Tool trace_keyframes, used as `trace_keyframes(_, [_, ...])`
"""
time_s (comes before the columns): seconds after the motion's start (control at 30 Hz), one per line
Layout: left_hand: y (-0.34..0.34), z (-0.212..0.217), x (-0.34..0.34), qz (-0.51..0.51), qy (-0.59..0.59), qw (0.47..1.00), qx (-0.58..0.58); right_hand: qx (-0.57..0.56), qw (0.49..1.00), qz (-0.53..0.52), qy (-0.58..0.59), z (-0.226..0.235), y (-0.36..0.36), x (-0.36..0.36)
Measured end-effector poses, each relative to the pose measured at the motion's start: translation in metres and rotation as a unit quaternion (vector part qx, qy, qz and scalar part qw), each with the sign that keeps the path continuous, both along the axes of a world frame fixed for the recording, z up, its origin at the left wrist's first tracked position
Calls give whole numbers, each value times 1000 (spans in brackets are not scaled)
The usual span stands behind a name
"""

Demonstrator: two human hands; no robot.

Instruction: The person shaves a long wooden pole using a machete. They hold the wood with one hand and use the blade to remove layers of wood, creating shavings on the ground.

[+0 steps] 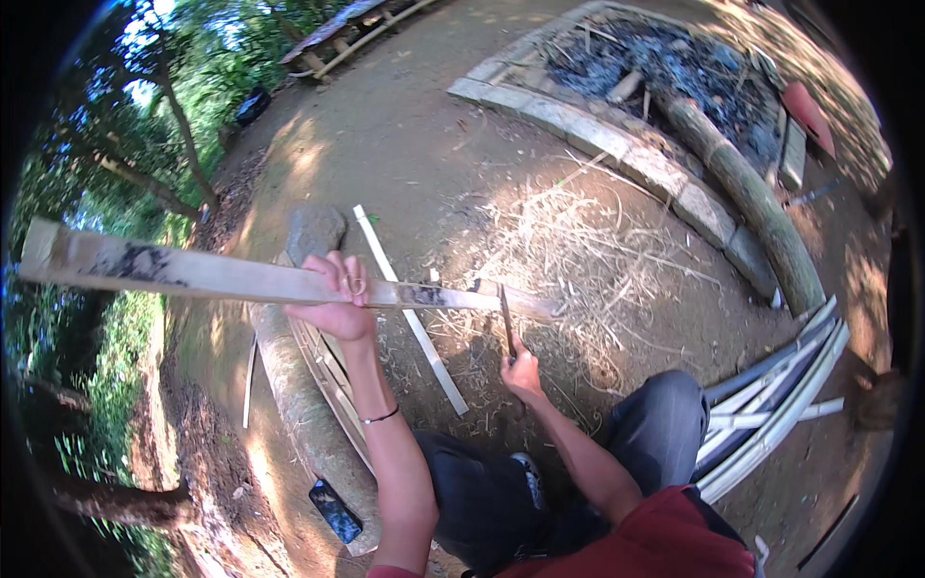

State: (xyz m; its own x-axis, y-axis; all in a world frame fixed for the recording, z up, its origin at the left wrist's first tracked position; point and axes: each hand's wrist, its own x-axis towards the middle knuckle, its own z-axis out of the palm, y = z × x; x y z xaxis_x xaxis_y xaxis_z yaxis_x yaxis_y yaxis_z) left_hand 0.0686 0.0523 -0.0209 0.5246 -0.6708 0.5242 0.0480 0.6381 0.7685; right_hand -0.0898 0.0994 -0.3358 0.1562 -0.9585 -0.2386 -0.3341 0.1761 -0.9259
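My left hand (335,301) is closed around a long, flat, pale wooden slat (207,276) with dark blotches, which reaches out to the left. A thin curl of shaving lies by its fingers. In my right hand (522,376) is a knife, its dark narrow blade (507,316) standing across the slat's right-hand end. Around the blade a brownish wooden piece (530,303) shows; I cannot tell whether it belongs to the slat or lies under it. Pale curled shavings (578,241) cover the ground just beyond.
A loose pale strip (409,308) lies on the dirt between my arms. Left of me are a thick log (301,395), a stone (316,231) and a phone (335,511). Long split poles (771,438) lie at right. Behind, a stone-edged ash pit (665,77) holds a log (747,193).
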Motion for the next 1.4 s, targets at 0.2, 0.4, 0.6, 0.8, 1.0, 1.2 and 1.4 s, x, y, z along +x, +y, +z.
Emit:
trace_keyframes(0.2, [-7, 4, 24, -81, 16, 996, -22, -9, 999, -42, 5, 0, -1, -13])
trace_keyframes(0.4, [16, 1, 46, -30, 42, 999, 6, 15, 999, -31, -30, 32, 11, -29])
trace_keyframes(0.6, [-4, -17, 44, -36, 76, 996, 6, 3, 999, -47, -26, 24, -5, -58])
trace_keyframes(0.8, [-11, -17, 31, 26, 88, 996, -16, 44, 993, -66, -92, 66, 13, -70])
trace_keyframes(1.0, [-20, 17, -4, 111, 88, 990, -8, 36, 996, -41, -76, 151, 15, -103])
trace_keyframes(1.2, [-49, 32, -61, 98, 76, 992, 16, -12, 994, -14, -106, 261, -4, -192])
trace_keyframes(1.4, [-52, 68, -84, 45, 17, 998, -30, -55, 998, -36, -12, 253, -77, -289])
